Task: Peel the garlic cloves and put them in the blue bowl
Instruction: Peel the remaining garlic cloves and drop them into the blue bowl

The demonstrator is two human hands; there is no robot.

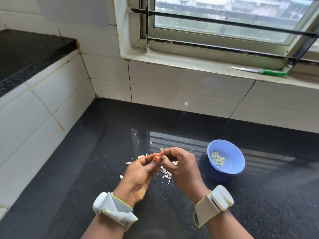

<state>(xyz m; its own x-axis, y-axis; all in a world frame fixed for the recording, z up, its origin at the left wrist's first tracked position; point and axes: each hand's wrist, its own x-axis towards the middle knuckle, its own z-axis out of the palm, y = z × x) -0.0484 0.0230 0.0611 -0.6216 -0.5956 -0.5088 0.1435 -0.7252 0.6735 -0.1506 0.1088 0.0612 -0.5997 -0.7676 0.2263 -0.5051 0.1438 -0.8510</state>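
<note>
So we've got a garlic clove (pixel 160 157) pinched right between our two hands, held up over the black counter (pixel 86 169). Honestly it's mostly hidden by the fingers, so all we can make out is a small pale sliver with a bit of papery skin poking out the top.

Our left hand (pixel 140 171) is palm-up-ish, thumb and fingertips curled in and clamped on the clove from the left. Our right hand (pixel 179 165) comes in knuckles-up, fingers curled over, pinching the same clove from the right. Both wrists are bent inward so the fingertips meet. We're wearing two grey wrist bands, one on the left wrist (pixel 114 207) and one on the right wrist (pixel 213 203).

Straight under the grip and spilling a little to its left are the peels (pixel 166 175), loose white flakes scattered on the counter, too many and too small to count properly.

Just right of the grip sits one blue bowl (pixel 231 150), standing upright, with peeled cloves (pixel 217 159) inside, pale yellow-green, roughly eight or so in a little heap.

Way beyond the grip, up on the window ledge (pixel 189 63), lies one knife (pixel 262 71) with a green handle.
</note>
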